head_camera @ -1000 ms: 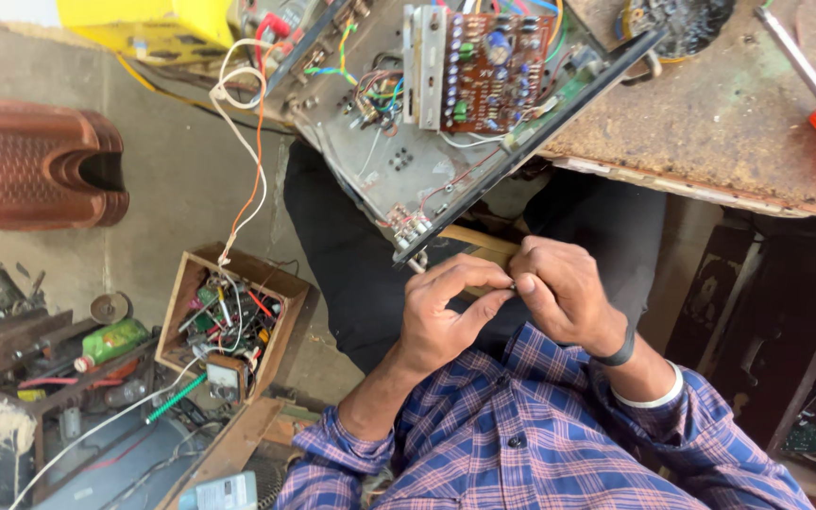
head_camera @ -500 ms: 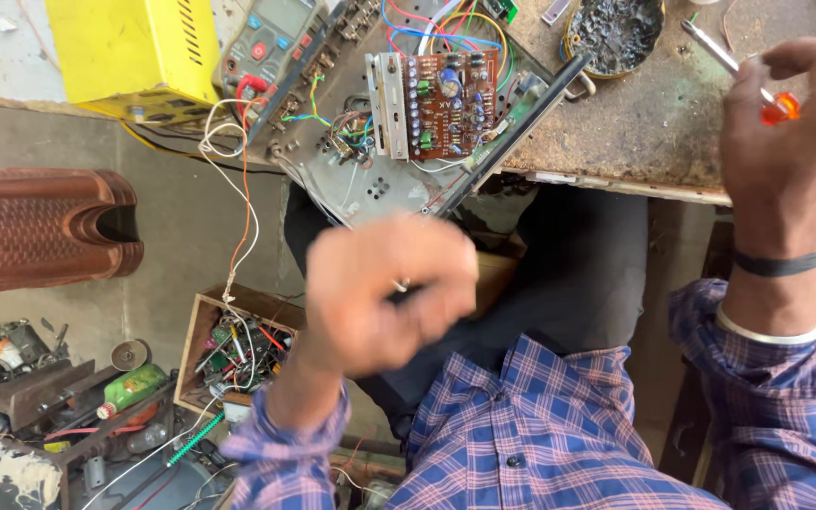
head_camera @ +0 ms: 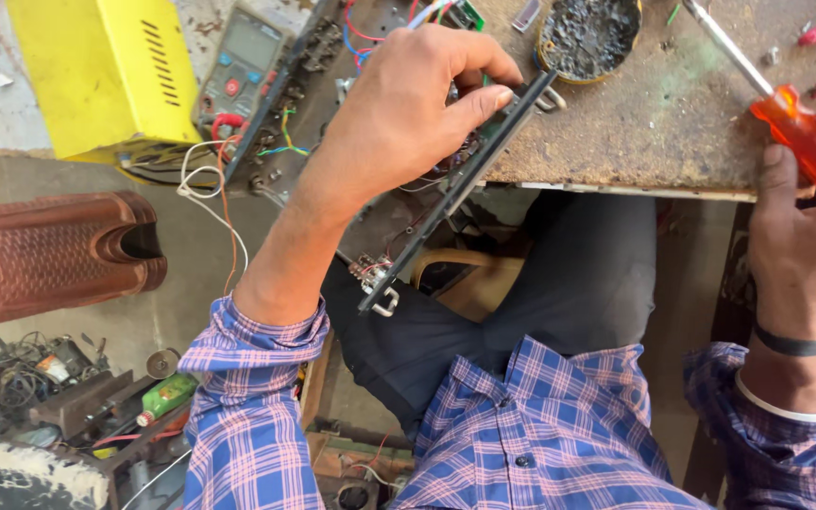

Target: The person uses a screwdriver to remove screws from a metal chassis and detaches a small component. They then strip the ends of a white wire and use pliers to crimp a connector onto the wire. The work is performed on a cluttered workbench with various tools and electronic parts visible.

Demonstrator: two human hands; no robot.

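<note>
Left hand (head_camera: 399, 113) clamping the black metal electronics chassis (head_camera: 455, 189), long axis slanting off the worktop (head_camera: 635, 142); right hand (head_camera: 805, 236) gripping the orange-handled screwdriver (head_camera: 786, 113), well apart rightward.

Checked shirt, dark trousers, banded wrist

The person wears a blue shirt (head_camera: 559, 425) checked with pink and white lines, cuffs loose at both forearms, over dark trousers (head_camera: 569, 283). A thin black band (head_camera: 802, 343) and a white one (head_camera: 790, 408) circle the right wrist.
</note>
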